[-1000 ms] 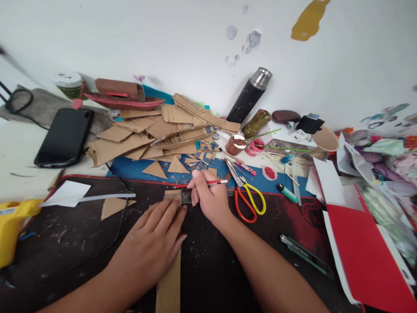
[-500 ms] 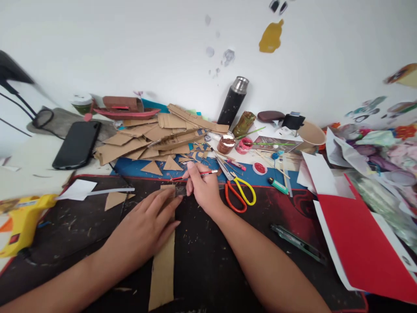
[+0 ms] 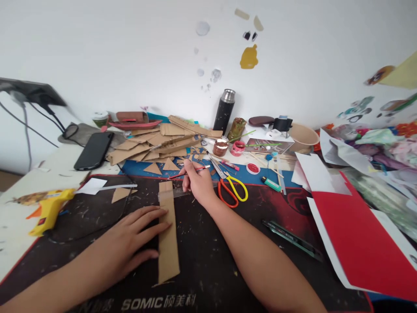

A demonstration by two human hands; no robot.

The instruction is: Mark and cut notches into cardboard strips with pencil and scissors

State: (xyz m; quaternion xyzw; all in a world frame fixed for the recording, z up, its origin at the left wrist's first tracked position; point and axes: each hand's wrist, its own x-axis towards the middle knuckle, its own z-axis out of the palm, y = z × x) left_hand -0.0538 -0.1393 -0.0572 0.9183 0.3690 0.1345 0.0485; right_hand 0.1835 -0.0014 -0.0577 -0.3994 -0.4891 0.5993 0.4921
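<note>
Where the black mat (image 3: pixel 208 261) spreads across the table, its near edge carries white "SOMIC" lettering and a red folder (image 3: pixel 365 234) with white edges lies at its right side. The heap of cardboard pieces (image 3: pixel 163 140) sits beyond the mat, in front of the wall, with a black flask (image 3: pixel 224 111) standing near its right end.

The cardboard strip (image 3: pixel 168 243) lies flat on the middle of the mat, long, narrow and plain tan, its length running away from the person and its near end slightly slanted. The left hand (image 3: pixel 133 234) comes in from the left, palm down, its fingers spread; the longer fingertips rest on the strip's left part and the thumb reaches its left edge, gripping nothing.

The right hand (image 3: pixel 199 182) is beyond and right of it, turned inward with the fingers curled, pinching a slim red-and-black pencil (image 3: pixel 176 176) that slants low, its left end near the strip's far end. Scissors (image 3: pixel 224 176) with one red and one yellow handle lie just beside this hand. A clear ruler (image 3: pixel 179 192) crosses the strip near its far end and reaches toward the right hand.
</note>
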